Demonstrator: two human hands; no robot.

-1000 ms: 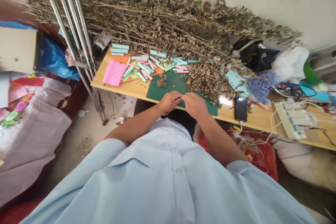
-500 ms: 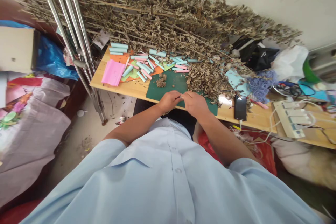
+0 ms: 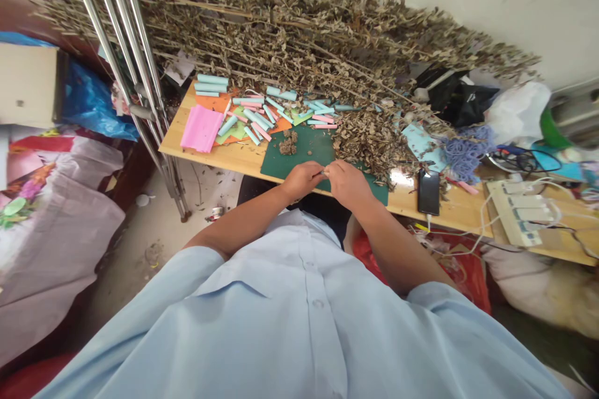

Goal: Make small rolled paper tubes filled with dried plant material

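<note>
My left hand (image 3: 302,180) and my right hand (image 3: 347,183) meet fingertip to fingertip over the front edge of the green mat (image 3: 306,144). Both are closed in a pinch around something small between them, too hidden to name. A small clump of crumbled dried leaf (image 3: 287,143) lies on the mat beyond my left hand. Behind my right hand spreads a heap of loose dried leaves (image 3: 367,140). Blue and pink paper rolls (image 3: 256,121) lie scattered at the back left of the mat, beside a pink paper stack (image 3: 202,129).
Long dried stalks (image 3: 281,31) cover the back of the wooden table (image 3: 224,161). On the right are a phone (image 3: 428,192) with a cable, purple string (image 3: 468,151) and a power strip (image 3: 515,212). Metal poles (image 3: 135,75) stand at the left.
The fingers of my right hand have shifted slightly at the pinch. Otherwise both hands stay in nearly the same place.
</note>
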